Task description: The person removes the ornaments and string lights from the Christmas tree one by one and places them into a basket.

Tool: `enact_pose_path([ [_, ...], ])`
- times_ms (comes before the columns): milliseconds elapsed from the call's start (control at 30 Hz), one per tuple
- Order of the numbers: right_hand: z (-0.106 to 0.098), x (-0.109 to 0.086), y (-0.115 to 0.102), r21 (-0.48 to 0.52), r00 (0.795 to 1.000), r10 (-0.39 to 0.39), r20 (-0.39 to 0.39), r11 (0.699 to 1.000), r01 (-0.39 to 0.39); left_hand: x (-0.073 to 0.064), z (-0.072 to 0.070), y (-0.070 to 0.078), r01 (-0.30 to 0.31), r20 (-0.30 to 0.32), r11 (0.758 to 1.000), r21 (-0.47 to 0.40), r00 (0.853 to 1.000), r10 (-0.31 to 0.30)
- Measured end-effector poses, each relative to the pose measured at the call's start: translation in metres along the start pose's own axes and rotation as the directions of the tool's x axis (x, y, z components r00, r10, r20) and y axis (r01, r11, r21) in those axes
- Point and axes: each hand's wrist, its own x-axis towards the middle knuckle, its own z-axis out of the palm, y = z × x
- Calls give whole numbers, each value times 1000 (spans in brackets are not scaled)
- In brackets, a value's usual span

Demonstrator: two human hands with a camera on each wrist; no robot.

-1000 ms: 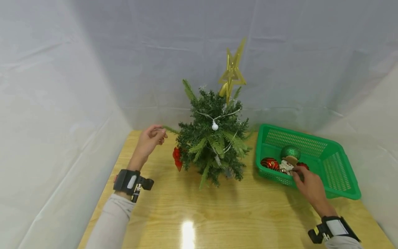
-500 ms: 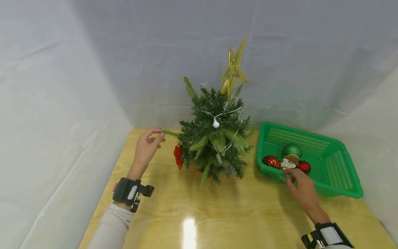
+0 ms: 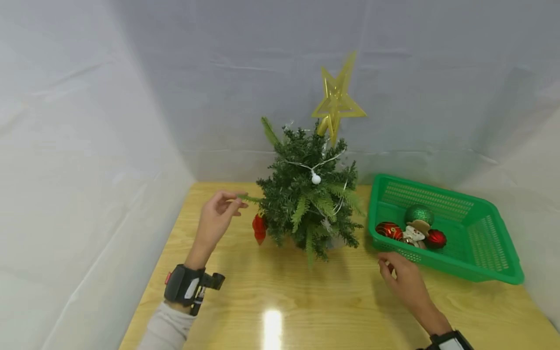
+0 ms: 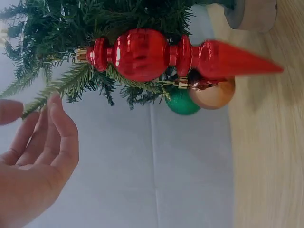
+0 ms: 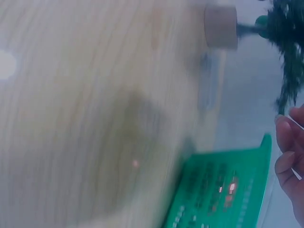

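A small artificial Christmas tree [image 3: 302, 194] stands on the table with a gold star [image 3: 336, 99] at its top. My left hand [image 3: 215, 218] pinches the tip of a light green branch [image 4: 69, 83] on the tree's left side. A red finial-shaped ornament [image 4: 142, 54] hangs close by, with green [image 4: 183, 102] and copper-coloured balls behind it in the left wrist view. My right hand [image 3: 407, 282] is in front of the green basket [image 3: 498, 233], fingers loosely bent, with nothing seen between them.
In the basket lie a green glitter ball [image 3: 420, 215], a red-and-gold ball [image 3: 388, 230], a snowman ornament [image 3: 413, 234] and a red ball [image 3: 436, 238]. A white sheet [image 3: 245, 87] hangs behind the wooden table [image 3: 245, 291]. A string light with a white bulb [image 3: 316, 179] wraps the tree.
My right hand has come out of the basket and moved left, in front of it. The left hand stays at the branch. The head view has shifted slightly.
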Motion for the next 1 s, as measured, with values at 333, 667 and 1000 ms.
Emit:
enact_pose_path([
  [333,30,-11,-54,193,997,-55,57,980,42,-30,4,10,-116,51,993,23,992,115],
  [667,40,3,-105,362,988,-152,11,922,138,-62,30,23,-341,140,930,138,936,323],
  [1000,41,29,-127,374,991,-57,-118,922,97,-80,76,33,-561,297,806,187,815,498],
])
